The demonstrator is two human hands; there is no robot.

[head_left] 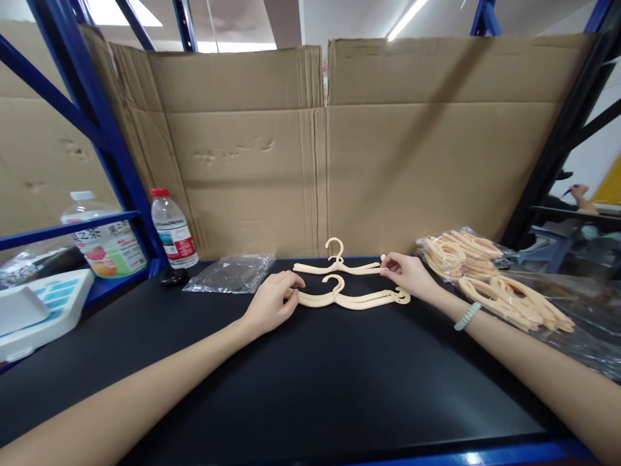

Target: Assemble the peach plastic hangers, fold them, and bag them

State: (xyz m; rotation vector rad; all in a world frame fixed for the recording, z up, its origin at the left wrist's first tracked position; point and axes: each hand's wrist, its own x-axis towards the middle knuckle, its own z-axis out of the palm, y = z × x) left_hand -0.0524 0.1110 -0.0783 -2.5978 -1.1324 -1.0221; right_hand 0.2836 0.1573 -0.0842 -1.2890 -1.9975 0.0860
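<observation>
Head view: two bare forearms reach forward over a black table top (301,388); the left hand (272,304) lies knuckles up at the left end of the near hanger stack (352,298), its fingers curled down onto that end, touching it, though whether they pinch it or merely press on it cannot be told; the right hand (406,273) is at the right end of the far hanger (339,264), thumb and forefinger closed on its tip; a pale beaded bracelet (467,316) sits on the right wrist.

Both lots of hangers are small, cream-coloured plastic, lying flat with their hooks pointing away toward the cardboard wall (320,149) that stands at the far edge of the table; the near stack looks to be several hangers laid one on another, the far one seems single, and the two lie just beside each other, near the middle of the table.

To the right, a heap of the same cream hangers (485,272) lies in and on clear plastic wrapping, just beside the right forearm; to the left of the hands, an empty-looking clear plastic bag (233,272) lies flat near the cardboard; further left stands a water bottle (172,230) with a red cap, upright, against a blue rack post (104,129); beyond the post, on the far left, a larger bottle (104,239) with a pink-fruit label, and nearer, a white and blue device (39,310).
</observation>
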